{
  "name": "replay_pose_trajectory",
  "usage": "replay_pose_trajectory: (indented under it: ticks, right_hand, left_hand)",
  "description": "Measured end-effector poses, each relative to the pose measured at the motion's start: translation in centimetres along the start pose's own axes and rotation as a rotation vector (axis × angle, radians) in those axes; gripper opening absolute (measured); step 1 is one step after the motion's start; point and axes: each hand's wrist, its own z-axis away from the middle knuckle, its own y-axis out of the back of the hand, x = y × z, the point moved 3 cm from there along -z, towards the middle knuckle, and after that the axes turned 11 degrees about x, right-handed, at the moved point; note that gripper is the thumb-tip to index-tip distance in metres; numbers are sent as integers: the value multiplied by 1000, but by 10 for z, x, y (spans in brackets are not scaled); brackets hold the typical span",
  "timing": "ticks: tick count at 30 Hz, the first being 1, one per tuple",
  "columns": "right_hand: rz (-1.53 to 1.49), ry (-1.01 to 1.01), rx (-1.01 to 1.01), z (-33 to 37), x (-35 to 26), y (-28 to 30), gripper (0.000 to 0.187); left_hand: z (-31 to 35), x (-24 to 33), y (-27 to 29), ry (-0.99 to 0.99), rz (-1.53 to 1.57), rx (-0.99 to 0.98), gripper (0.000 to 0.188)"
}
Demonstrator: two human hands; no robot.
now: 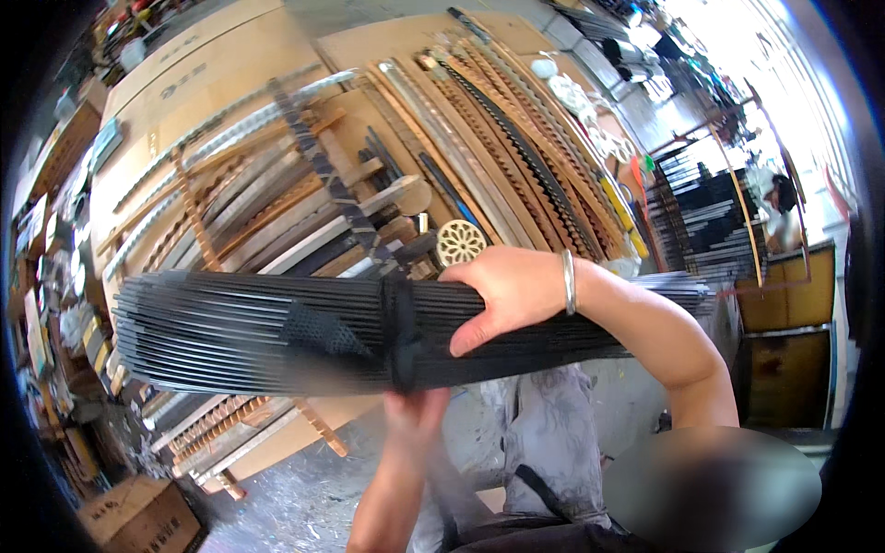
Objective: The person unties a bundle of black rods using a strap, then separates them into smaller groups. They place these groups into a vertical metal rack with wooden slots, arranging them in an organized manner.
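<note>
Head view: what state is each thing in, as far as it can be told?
Bundle of black rods: bound, held up off the table
Black band: wrapped around the bundle
Right hand: gripping, thumb on near side
Left hand: beneath, fingers mostly hidden
Bracelet: worn on right wrist
Wood strips: laid side by side

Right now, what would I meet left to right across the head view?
Brown cardboard box, black band around the bundle of thin black rods, right hand, silver metal bracelet, dark-framed brown panel.
</note>
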Motion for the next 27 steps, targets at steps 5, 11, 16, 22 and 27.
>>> replay_pose_trajectory:
  ticks: [5,11,16,22,27]
  right_hand:
    - [-72,-127,123,72,24,-26,70]
    - [-280,-452,247,162,50,-92,76]
    - [-528,-611,401,226,68,-142,75]
    - [-755,-689,669,298,95,-169,83]
    - [-933,-841,845,369,110,-206,68]
  left_hand:
    - [28,-32,-8,278,-21,159,62]
    - [65,-70,11,527,-338,404,112]
    - [90,-100,38,587,-521,376,111]
    - [87,-155,17,685,-635,153,102]
    - [107,-209,-1,851,-798,40,104]
